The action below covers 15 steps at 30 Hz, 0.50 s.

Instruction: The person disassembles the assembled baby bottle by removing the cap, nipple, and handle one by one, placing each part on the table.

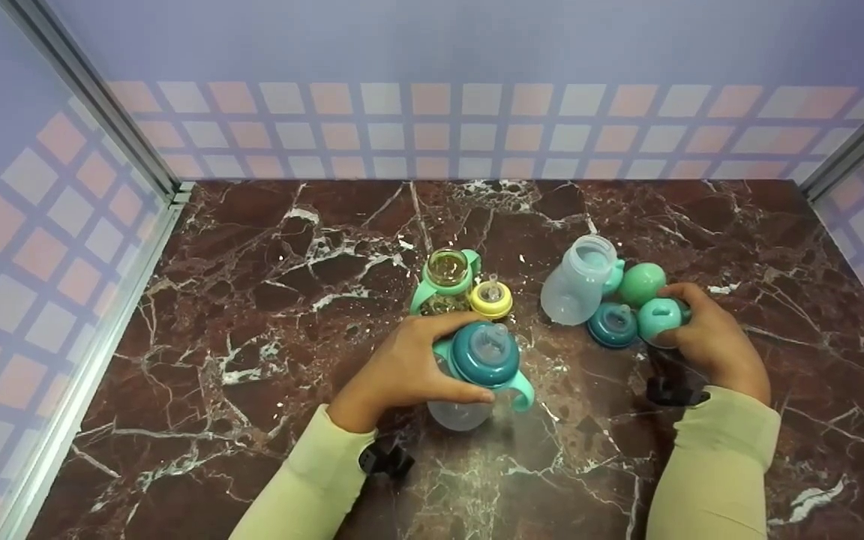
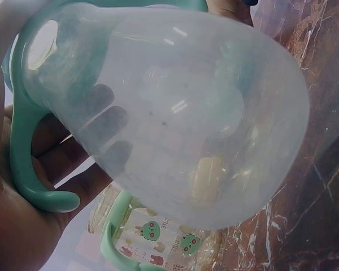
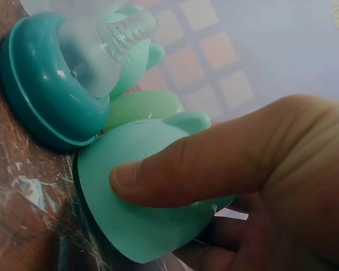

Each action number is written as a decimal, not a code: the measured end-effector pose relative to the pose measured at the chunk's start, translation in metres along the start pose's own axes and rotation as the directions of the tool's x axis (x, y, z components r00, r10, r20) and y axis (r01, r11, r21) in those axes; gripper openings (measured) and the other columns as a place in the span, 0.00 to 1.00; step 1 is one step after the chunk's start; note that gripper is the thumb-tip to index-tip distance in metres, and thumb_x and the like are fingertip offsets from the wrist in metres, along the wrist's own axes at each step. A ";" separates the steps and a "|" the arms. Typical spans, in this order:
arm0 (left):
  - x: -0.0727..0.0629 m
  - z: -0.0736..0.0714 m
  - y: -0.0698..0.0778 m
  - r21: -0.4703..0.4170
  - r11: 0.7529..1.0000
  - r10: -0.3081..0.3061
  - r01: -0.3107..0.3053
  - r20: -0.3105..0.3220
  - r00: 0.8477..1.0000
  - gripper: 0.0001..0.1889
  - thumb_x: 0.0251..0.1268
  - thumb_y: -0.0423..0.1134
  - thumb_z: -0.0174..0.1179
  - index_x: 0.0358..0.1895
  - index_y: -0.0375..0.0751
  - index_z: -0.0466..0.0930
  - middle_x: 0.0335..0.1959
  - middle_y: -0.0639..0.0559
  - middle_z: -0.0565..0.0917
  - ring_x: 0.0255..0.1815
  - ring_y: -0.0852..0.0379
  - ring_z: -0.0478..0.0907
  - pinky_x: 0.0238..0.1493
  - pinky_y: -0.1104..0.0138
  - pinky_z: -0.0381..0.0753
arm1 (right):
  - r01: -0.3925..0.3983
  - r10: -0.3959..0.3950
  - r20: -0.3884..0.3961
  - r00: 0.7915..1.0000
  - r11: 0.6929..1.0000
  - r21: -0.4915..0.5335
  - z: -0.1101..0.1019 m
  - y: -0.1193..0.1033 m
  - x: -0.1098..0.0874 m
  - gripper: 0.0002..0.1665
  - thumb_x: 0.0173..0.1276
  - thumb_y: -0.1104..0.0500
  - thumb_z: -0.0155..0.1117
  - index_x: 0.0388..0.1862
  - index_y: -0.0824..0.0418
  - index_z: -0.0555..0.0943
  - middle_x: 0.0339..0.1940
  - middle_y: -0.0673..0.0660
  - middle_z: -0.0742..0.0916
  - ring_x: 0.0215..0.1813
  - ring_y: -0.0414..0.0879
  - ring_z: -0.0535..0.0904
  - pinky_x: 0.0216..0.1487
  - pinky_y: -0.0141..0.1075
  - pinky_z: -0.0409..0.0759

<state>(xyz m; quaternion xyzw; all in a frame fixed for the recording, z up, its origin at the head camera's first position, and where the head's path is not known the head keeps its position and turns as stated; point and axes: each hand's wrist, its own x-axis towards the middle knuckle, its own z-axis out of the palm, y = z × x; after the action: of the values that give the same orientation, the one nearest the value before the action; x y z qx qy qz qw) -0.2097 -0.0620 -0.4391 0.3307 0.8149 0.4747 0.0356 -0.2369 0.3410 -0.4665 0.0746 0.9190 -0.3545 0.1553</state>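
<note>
My left hand (image 1: pixel 406 364) grips a baby bottle (image 2: pixel 214 107) with a clear body, mint side handles (image 1: pixel 523 391) and a teal collar with a clear teat (image 1: pixel 486 352). The left wrist view shows its frosted body tilted, fingers behind the neck. At the right, my right hand (image 1: pixel 721 341) holds a mint dome-shaped cap (image 3: pixel 118 164) between thumb and fingers, close to the marble table. Beside that cap lie a second teal collar with teat (image 1: pixel 613 325) and a green cap (image 1: pixel 643 283). An uncapped clear bottle (image 1: pixel 574 289) with a mint handle leans just left of them.
Behind the left hand stands a small open bottle (image 1: pixel 447 268) with light-green handles and a printed body. A yellow collar with teat (image 1: pixel 491 298) lies against its right side. Patterned panels (image 1: pixel 432 135) enclose the dark marble table (image 1: pixel 267 240) at the back and sides.
</note>
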 end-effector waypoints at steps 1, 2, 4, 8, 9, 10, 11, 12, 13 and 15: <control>0.000 0.000 0.000 0.000 1.000 0.003 -0.003 -0.001 1.000 0.42 0.33 0.56 0.80 0.60 0.50 0.78 0.48 0.58 0.86 0.49 0.65 0.81 0.57 0.68 0.78 | -0.001 0.001 0.003 1.000 1.000 -0.003 0.000 0.000 0.000 0.43 0.59 0.60 0.65 0.72 0.55 0.58 0.68 0.69 0.69 0.60 0.65 0.68 0.54 0.58 0.70; 0.000 0.000 0.000 0.002 1.000 0.004 -0.004 -0.003 1.000 0.42 0.34 0.56 0.80 0.60 0.50 0.78 0.48 0.58 0.86 0.49 0.65 0.81 0.57 0.67 0.78 | -0.003 0.003 0.005 1.000 1.000 -0.006 0.000 0.000 0.000 0.44 0.59 0.60 0.65 0.72 0.55 0.58 0.68 0.69 0.69 0.60 0.66 0.68 0.54 0.58 0.70; 0.000 0.000 0.000 0.004 1.000 0.009 -0.009 -0.004 1.000 0.42 0.34 0.56 0.80 0.60 0.50 0.78 0.48 0.58 0.86 0.50 0.65 0.81 0.57 0.67 0.78 | -0.009 0.009 0.008 1.000 1.000 -0.010 0.000 0.000 0.000 0.44 0.59 0.59 0.65 0.73 0.55 0.57 0.69 0.70 0.68 0.61 0.66 0.67 0.54 0.59 0.70; 0.000 0.001 0.000 0.014 1.000 0.009 -0.009 -0.006 1.000 0.41 0.33 0.57 0.80 0.60 0.51 0.78 0.48 0.59 0.86 0.50 0.66 0.81 0.57 0.68 0.78 | -0.014 0.014 0.008 1.000 1.000 -0.018 0.001 0.000 0.001 0.45 0.59 0.58 0.66 0.73 0.54 0.56 0.69 0.71 0.67 0.61 0.67 0.67 0.54 0.59 0.70; 0.000 0.001 0.000 0.013 1.000 0.007 -0.007 -0.007 1.000 0.42 0.33 0.57 0.80 0.60 0.51 0.78 0.48 0.59 0.86 0.50 0.66 0.81 0.57 0.68 0.78 | -0.011 0.011 0.006 1.000 1.000 -0.019 0.001 0.000 0.001 0.46 0.59 0.58 0.66 0.73 0.55 0.56 0.69 0.71 0.68 0.61 0.67 0.67 0.54 0.59 0.70; 0.000 0.001 0.001 0.013 1.000 0.004 -0.004 -0.007 1.000 0.42 0.33 0.57 0.80 0.60 0.51 0.78 0.48 0.59 0.86 0.50 0.66 0.81 0.58 0.68 0.78 | -0.007 0.007 0.004 1.000 1.000 -0.019 0.001 0.000 0.002 0.46 0.59 0.58 0.66 0.73 0.55 0.56 0.69 0.71 0.68 0.60 0.67 0.68 0.54 0.59 0.70; 0.000 0.001 0.001 0.011 1.000 0.001 -0.001 -0.007 1.000 0.42 0.33 0.57 0.80 0.60 0.51 0.78 0.48 0.59 0.86 0.50 0.66 0.81 0.58 0.68 0.78 | -0.003 0.003 0.003 1.000 1.000 -0.018 0.001 0.000 0.002 0.46 0.58 0.59 0.66 0.73 0.55 0.56 0.69 0.71 0.68 0.60 0.67 0.68 0.54 0.58 0.70; -0.001 0.000 0.001 0.008 1.000 -0.001 0.001 -0.006 1.000 0.42 0.33 0.57 0.80 0.60 0.50 0.78 0.48 0.59 0.86 0.50 0.65 0.81 0.58 0.68 0.78 | 0.000 0.000 0.003 1.000 1.000 -0.015 0.001 0.001 0.002 0.46 0.58 0.59 0.67 0.73 0.55 0.57 0.68 0.70 0.68 0.60 0.66 0.68 0.54 0.58 0.70; -0.001 0.001 0.001 0.006 1.000 -0.002 0.002 -0.004 1.000 0.42 0.33 0.57 0.80 0.60 0.50 0.78 0.49 0.58 0.86 0.51 0.65 0.81 0.58 0.68 0.78 | 0.002 -0.002 0.002 1.000 1.000 -0.014 0.001 0.001 0.002 0.46 0.58 0.59 0.67 0.73 0.56 0.57 0.68 0.70 0.68 0.60 0.66 0.68 0.54 0.57 0.70; 0.000 0.001 0.002 0.003 1.000 -0.003 0.003 -0.003 1.000 0.42 0.33 0.57 0.80 0.59 0.49 0.78 0.49 0.58 0.86 0.51 0.64 0.81 0.58 0.68 0.77 | 0.003 -0.003 0.003 1.000 1.000 -0.008 0.001 0.002 0.003 0.46 0.58 0.60 0.67 0.73 0.56 0.57 0.68 0.70 0.68 0.60 0.66 0.68 0.54 0.57 0.70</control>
<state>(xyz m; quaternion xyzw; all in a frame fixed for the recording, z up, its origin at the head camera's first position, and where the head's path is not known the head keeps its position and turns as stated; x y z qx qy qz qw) -0.2083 -0.0612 -0.4381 0.3288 0.8161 0.4740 0.0345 -0.2388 0.3418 -0.4690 0.0720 0.9203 -0.3513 0.1566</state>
